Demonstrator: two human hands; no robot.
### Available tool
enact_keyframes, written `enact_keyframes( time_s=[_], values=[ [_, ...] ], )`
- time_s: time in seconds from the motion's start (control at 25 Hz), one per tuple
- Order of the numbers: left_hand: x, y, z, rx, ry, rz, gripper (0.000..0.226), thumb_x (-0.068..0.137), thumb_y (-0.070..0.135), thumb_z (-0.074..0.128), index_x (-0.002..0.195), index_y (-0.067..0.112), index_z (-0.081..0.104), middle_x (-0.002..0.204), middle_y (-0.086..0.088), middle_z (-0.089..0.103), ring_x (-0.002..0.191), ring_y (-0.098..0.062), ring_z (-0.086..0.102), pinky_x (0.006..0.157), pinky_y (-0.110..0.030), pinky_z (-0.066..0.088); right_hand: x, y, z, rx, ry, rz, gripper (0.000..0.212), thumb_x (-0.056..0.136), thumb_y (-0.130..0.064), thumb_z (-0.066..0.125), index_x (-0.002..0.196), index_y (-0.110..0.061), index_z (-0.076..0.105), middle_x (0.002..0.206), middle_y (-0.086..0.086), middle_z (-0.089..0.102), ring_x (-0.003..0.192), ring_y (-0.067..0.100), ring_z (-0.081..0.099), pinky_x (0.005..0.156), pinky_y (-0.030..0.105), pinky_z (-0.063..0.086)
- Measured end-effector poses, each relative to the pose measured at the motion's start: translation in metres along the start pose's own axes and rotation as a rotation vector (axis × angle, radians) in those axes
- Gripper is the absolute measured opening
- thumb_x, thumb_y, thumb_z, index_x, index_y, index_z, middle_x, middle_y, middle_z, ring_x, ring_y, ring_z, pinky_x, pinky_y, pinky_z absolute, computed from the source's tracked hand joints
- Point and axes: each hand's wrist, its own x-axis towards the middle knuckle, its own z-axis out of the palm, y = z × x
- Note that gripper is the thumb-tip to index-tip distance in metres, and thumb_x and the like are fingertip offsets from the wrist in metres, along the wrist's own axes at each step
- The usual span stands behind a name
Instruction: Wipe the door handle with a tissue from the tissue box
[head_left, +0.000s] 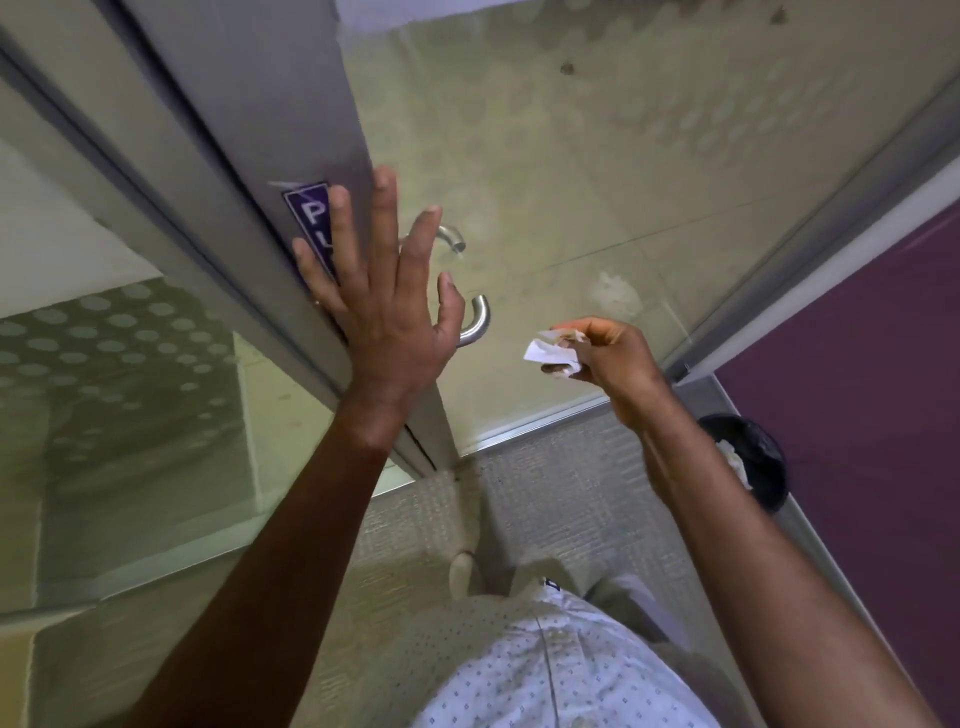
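A curved metal door handle sticks out from the grey edge of a glass door; its upper end shows past my fingers. My left hand is spread flat against the door edge, fingers apart, covering the middle of the handle and part of a purple sign. My right hand hovers to the right of the handle, a short gap away, pinching a crumpled white tissue. The tissue box is not in view.
A black waste bin with crumpled paper inside stands on the floor at the right, beside a purple wall panel. A frosted, dotted glass panel fills the left. Grey carpet lies below, and my foot stands near the door.
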Motion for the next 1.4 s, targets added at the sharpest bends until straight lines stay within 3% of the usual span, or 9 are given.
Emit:
enact_keyframes(
  time_s=[0.24,0.48,0.64,0.88,0.96,1.04,1.2,1.32,1.4],
  values=[
    [-0.008,0.113,0.049,-0.154,-0.137,0.095,0.049,0.089,0.024,0.066,0.138,0.021,0.06,0.168,-0.009,0.031,0.156,-0.038,0.022,0.121,-0.07,0.009,0.01,0.014,-0.115,0.208,0.07,0.159,0.03,0.087,-0.001,0.056,0.11,0.002,0.074,0.109,0.018,0.075,0.093,0.026,0.072,0.09,0.031,0.059],
    [-0.041,0.25,0.118,-0.325,-0.367,0.131,0.051,0.087,0.02,0.06,0.138,0.019,0.06,0.168,-0.006,0.032,0.158,-0.029,0.022,0.124,-0.064,0.014,0.022,0.048,-0.244,0.141,0.186,0.198,0.039,0.083,0.016,0.06,0.111,-0.008,0.074,0.102,0.01,0.073,0.088,0.016,0.068,0.084,0.021,0.056],
    [-0.073,0.322,0.178,-0.483,-0.657,0.207,0.053,0.086,0.025,0.05,0.137,0.013,0.058,0.166,-0.011,0.035,0.154,-0.033,0.03,0.116,-0.057,0.034,0.035,0.088,-0.322,0.056,0.271,0.233,0.042,0.087,0.016,0.05,0.115,-0.004,0.073,0.107,0.012,0.074,0.075,0.007,0.063,0.059,0.01,0.049],
    [-0.133,0.4,0.261,-0.519,-0.997,0.31,0.054,0.084,0.017,0.057,0.137,0.008,0.058,0.16,-0.016,0.043,0.146,-0.038,0.041,0.12,-0.046,0.034,0.055,0.169,-0.418,0.086,0.486,0.324,0.01,0.082,-0.012,0.059,0.082,-0.02,0.066,0.075,0.002,0.063,0.068,0.02,0.057,0.058,0.029,0.042],
    [-0.155,0.419,0.285,-0.507,-1.09,0.357,0.058,0.085,0.009,0.068,0.141,0.003,0.056,0.158,-0.018,0.045,0.144,-0.039,0.042,0.122,-0.045,0.033,0.066,0.199,-0.441,0.077,0.507,0.37,0.023,0.087,-0.016,0.059,0.068,-0.02,0.071,0.064,-0.002,0.062,0.057,0.014,0.055,0.057,0.029,0.04],
    [-0.176,0.432,0.303,-0.498,-1.175,0.349,0.063,0.085,0.004,0.076,0.144,0.001,0.054,0.158,-0.019,0.045,0.145,-0.039,0.042,0.121,-0.047,0.035,0.08,0.233,-0.461,-0.031,0.606,0.394,0.02,0.089,-0.007,0.063,0.077,-0.02,0.074,0.068,-0.005,0.064,0.053,0.003,0.06,0.054,0.022,0.047],
    [-0.222,0.448,0.338,-0.432,-1.314,0.338,0.063,0.094,0.01,0.07,0.152,0.007,0.046,0.165,-0.014,0.035,0.153,-0.034,0.03,0.123,-0.053,0.034,0.102,0.293,-0.49,-0.162,0.635,0.404,0.02,0.086,-0.006,0.065,0.086,-0.025,0.07,0.092,-0.001,0.067,0.088,0.018,0.065,0.075,0.025,0.051],
    [-0.248,0.448,0.356,-0.407,-1.382,0.35,0.062,0.099,0.016,0.065,0.155,0.011,0.042,0.169,-0.01,0.028,0.157,-0.03,0.022,0.125,-0.053,0.032,0.109,0.331,-0.504,-0.208,0.558,0.504,0.028,0.092,-0.008,0.058,0.115,-0.022,0.065,0.109,-0.003,0.057,0.098,0.014,0.054,0.065,0.01,0.039],
    [-0.257,0.448,0.359,-0.401,-1.4,0.345,0.062,0.1,0.018,0.063,0.157,0.012,0.039,0.17,-0.009,0.025,0.158,-0.029,0.019,0.126,-0.053,0.03,0.107,0.346,-0.504,-0.169,0.614,0.534,0.026,0.09,-0.007,0.057,0.109,-0.022,0.065,0.113,0.001,0.059,0.1,0.018,0.055,0.066,0.019,0.042]
  ],
)
